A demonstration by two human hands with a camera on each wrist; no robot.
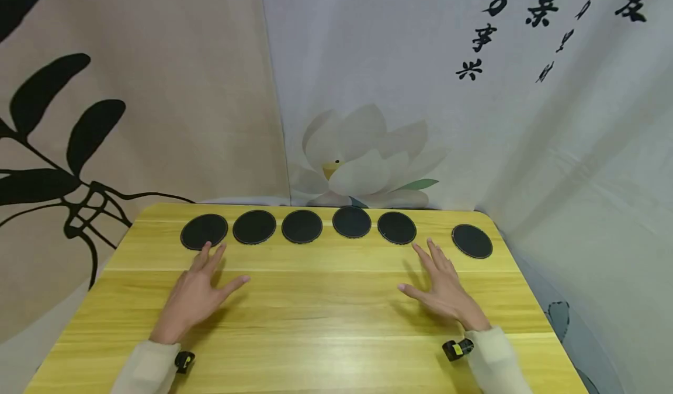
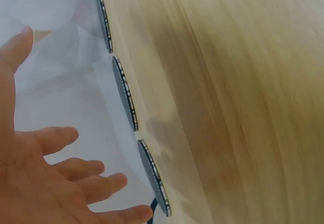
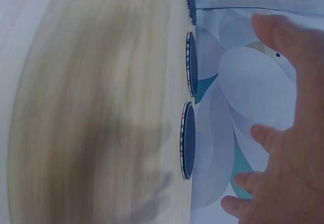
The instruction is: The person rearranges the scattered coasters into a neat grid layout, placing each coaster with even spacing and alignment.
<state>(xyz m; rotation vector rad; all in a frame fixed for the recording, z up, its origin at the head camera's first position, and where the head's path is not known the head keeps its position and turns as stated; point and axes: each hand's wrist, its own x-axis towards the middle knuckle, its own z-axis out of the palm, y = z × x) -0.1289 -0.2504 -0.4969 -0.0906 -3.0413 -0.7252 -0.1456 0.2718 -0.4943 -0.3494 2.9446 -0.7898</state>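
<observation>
Several round black discs with stitched-looking rims lie in a row along the table's far side. My left hand (image 1: 195,296) hovers with fingers spread, its fingertips just in front of the leftmost disc (image 1: 204,232). On the other side, my right hand (image 1: 444,287) is also spread and holds nothing. Its fingertips are near the fifth disc (image 1: 396,228), and the rightmost disc (image 1: 472,241) sits beyond it, set apart by a wider gap. Edge-on in the left wrist view, a disc (image 2: 154,178) looks thin; another disc (image 3: 188,140) appears likewise in the right wrist view.
The discs rest on a yellow wood-grain table (image 1: 326,312). Behind it hangs a pale cloth (image 1: 368,78) printed with a lotus, dark leaves and writing. Each wrist carries a small black device, such as the wrist device (image 1: 456,349) on the right.
</observation>
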